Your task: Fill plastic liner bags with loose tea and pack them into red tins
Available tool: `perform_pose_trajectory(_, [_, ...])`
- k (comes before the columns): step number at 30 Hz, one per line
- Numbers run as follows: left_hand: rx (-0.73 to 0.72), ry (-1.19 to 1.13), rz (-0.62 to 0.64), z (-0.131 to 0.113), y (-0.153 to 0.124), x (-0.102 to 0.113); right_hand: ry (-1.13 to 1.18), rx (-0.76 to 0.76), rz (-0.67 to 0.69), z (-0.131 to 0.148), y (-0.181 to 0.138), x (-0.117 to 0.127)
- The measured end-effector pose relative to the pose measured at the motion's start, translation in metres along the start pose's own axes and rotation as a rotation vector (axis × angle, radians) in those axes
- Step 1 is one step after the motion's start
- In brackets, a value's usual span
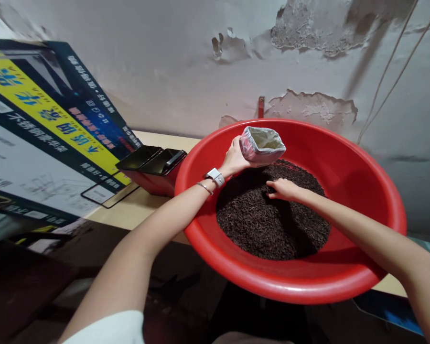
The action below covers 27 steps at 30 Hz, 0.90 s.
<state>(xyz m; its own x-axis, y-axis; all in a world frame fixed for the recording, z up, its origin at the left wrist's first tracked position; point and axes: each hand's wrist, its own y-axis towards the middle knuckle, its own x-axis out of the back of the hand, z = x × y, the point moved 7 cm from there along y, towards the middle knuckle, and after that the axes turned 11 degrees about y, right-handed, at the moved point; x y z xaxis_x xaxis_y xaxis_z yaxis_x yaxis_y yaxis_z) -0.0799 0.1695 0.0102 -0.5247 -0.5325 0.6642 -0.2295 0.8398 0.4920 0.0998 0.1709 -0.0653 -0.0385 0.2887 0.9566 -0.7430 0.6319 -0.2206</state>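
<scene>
A large red plastic basin (365, 191) holds a bed of dark, dry loose tea leaves (258, 220). My left hand (234, 158), with a white watch and a bangle at the wrist, grips a small open box (262, 144) above the far part of the basin. A clear plastic bag lines the box and folds over its rim; its opening is tilted toward me, and the inside looks pale. Down at the tea leaves, my right hand (282, 189) has its fingers curled together around some of them, and the fingertips are partly hidden.
Left of the basin stand dark-red open tins (157, 167) beside a thin black wire frame (107, 193). A large printed carton (53, 134) leans farther left. The basin rests on a pale tabletop (139, 205) against a peeling wall (172, 57). Cords (390, 71) hang at right.
</scene>
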Motion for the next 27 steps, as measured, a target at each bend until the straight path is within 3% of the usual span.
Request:
perform_pose_trajectory(8, [-0.017,0.022,0.015,-0.003,0.000,-0.001,0.013,-0.140,-0.113,-0.052,-0.002,0.047])
perform_pose_trajectory(12, [-0.041,0.057,0.028,-0.011,-0.003,0.001,0.073,-0.254,-0.309,-0.094,-0.019,0.091])
perform_pose_trajectory(14, [-0.089,0.081,0.042,-0.019,-0.005,0.003,0.125,-0.207,-0.461,-0.102,-0.033,0.118])
perform_pose_trajectory(17, [-0.201,0.116,0.077,-0.036,-0.012,0.003,0.221,-0.020,-0.666,-0.084,-0.051,0.150])
perform_pose_trajectory(19, [-0.258,0.112,0.093,-0.047,-0.018,0.003,0.276,0.108,-0.687,-0.058,-0.055,0.155])
perform_pose_trajectory(23, [-0.325,0.069,0.125,-0.060,-0.027,0.000,0.302,0.313,-0.592,-0.004,-0.047,0.139])
perform_pose_trajectory(27, [-0.416,0.075,0.143,-0.068,-0.033,-0.004,0.308,0.392,-0.609,0.011,-0.040,0.126])
